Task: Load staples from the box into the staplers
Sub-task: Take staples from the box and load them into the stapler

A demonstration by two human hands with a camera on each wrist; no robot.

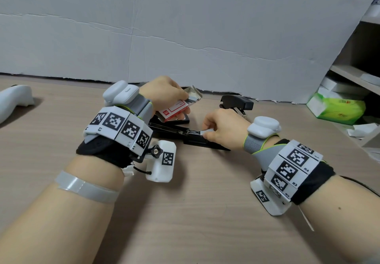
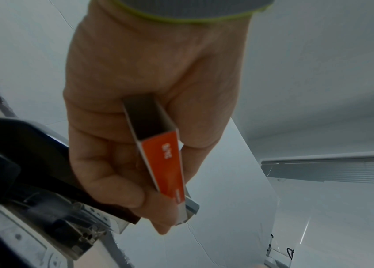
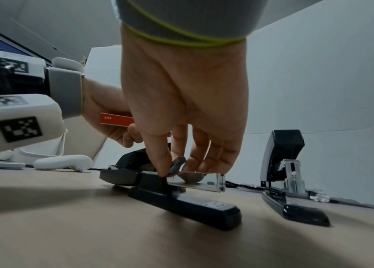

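Observation:
My left hand grips a red and white staple box above the table; its inner tray is slid out with staples showing. The same box fills my left hand in the left wrist view. My right hand pinches a grey strip of staples between thumb and fingers, right over the metal channel of a black stapler that lies opened flat. A second black stapler stands opened upright behind to the right, also seen as the stapler near the wall.
A grey cardboard wall closes off the back of the wooden table. A white controller lies at the far left. Shelves with a green tissue pack stand at the right.

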